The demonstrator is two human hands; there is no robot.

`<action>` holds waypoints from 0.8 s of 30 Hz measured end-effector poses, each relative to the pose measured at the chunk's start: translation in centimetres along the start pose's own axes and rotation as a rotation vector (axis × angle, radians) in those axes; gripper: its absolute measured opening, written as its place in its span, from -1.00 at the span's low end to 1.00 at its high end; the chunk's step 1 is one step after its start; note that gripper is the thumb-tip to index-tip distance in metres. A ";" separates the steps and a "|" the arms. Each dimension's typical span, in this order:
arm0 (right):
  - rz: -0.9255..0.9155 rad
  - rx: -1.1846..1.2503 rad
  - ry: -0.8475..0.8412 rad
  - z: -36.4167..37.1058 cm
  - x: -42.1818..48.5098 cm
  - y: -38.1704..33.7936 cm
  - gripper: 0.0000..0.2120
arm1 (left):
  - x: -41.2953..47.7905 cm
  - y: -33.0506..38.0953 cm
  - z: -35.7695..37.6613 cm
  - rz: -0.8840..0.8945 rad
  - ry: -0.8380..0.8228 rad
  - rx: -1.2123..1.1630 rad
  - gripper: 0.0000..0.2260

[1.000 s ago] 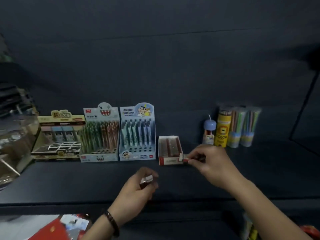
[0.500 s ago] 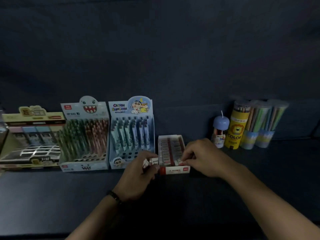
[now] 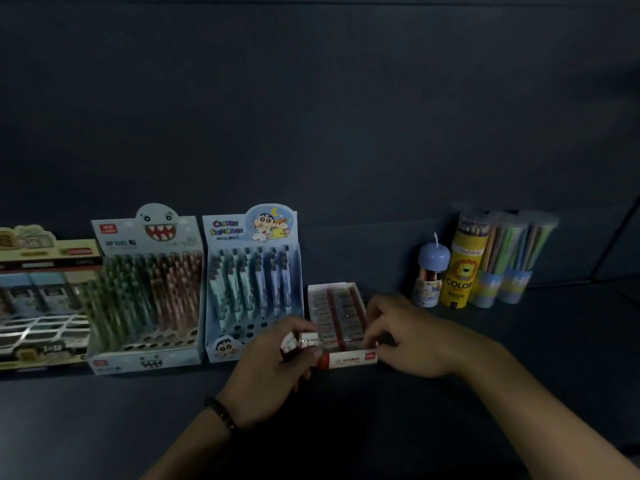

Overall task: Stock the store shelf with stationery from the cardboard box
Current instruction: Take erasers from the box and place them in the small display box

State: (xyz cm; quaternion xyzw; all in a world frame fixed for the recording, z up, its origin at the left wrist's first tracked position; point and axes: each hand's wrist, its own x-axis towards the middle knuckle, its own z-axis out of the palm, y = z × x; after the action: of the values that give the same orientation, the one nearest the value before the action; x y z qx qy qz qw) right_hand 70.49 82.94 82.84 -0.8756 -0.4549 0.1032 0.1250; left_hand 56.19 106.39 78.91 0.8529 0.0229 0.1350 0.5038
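Observation:
A small red-and-white open box filled with several small wrapped packs lies on the dark shelf, right of the pen displays. My left hand pinches one small wrapped pack at the box's front-left corner. My right hand grips the box's front-right corner, with its fingers curled over the edge. The cardboard box is not in view.
Left of the small box stand a cartoon pen display, a monster-face pen display and a beige display box. At the right stand a blue-capped small jar, a yellow lion pencil tube and two clear pencil tubes.
The view has moved closer to the shelf. My left hand rose from the shelf's front edge to the small box with its pack. My right hand shifted onto the box's front-right corner.

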 end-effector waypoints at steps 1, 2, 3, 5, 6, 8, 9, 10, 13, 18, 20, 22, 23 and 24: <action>0.000 -0.013 0.000 0.0 -0.1 -0.1 -0.81 | 0.1 0.3 -0.2 0.001 0.015 -0.025 -0.85; 0.000 -0.005 0.015 0.0 -0.3 -0.1 -0.82 | 0.2 0.7 -0.4 0.006 0.022 -0.063 -0.85; -0.009 0.025 0.052 -0.1 -0.4 -0.3 -0.83 | 0.3 1.2 -0.7 0.011 0.021 -0.105 -0.85; -0.040 0.160 0.198 -0.6 -0.7 -0.8 -0.85 | 0.9 2.0 -1.0 -0.007 0.011 -0.199 -0.85; -0.063 0.257 0.300 -0.9 -0.8 -1.2 -0.84 | 1.3 2.3 -1.1 -0.031 0.016 -0.262 -0.85; -0.107 0.426 0.481 -1.2 -0.9 -2.2 -0.77 | 2.1 2.6 -1.0 -0.066 0.051 -0.380 -0.85; -0.123 0.466 0.532 -1.2 -0.8 -2.8 -0.73 | 2.6 2.7 -0.9 -0.073 0.073 -0.409 -0.86; -0.135 0.477 0.562 -1.1 -0.6 -3.5 -0.70 | 3.0 2.9 -0.7 -0.073 0.092 -0.419 -0.87; -0.164 0.441 0.643 0.2 0.4 -5.1 -0.65 | 3.8 3.0 -0.1 -0.053 0.127 -0.443 -0.88; -0.187 0.379 0.769 1.7 1.9 -5.1 -0.84 | 3.7 2.4 1.2 0.003 0.175 -0.435 -0.88; -0.204 0.312 0.756 1.6 2.3 -4.7 -0.89 | 3.6 2.3 1.4 0.017 0.177 -0.471 -0.89; -0.219 0.245 0.738 1.2 2.6 -4.3 -0.88 | 3.5 2.3 1.4 0.030 0.164 -0.478 -0.89; -0.212 0.213 0.736 0.9 2.8 -4.1 -0.87 | 3.5 2.1 1.3 0.039 0.166 -0.470 -0.88; -0.188 0.196 0.731 0.5 3.2 -3.7 -0.86 | 3.4 2.0 1.2 0.046 0.174 -0.456 -0.85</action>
State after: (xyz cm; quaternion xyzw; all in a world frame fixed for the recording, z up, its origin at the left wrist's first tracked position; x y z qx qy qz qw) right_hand 69.30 87.65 83.31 -0.7931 -0.4466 -0.1848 0.3708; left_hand 59.61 104.94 80.80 0.7024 0.0160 0.2212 0.6763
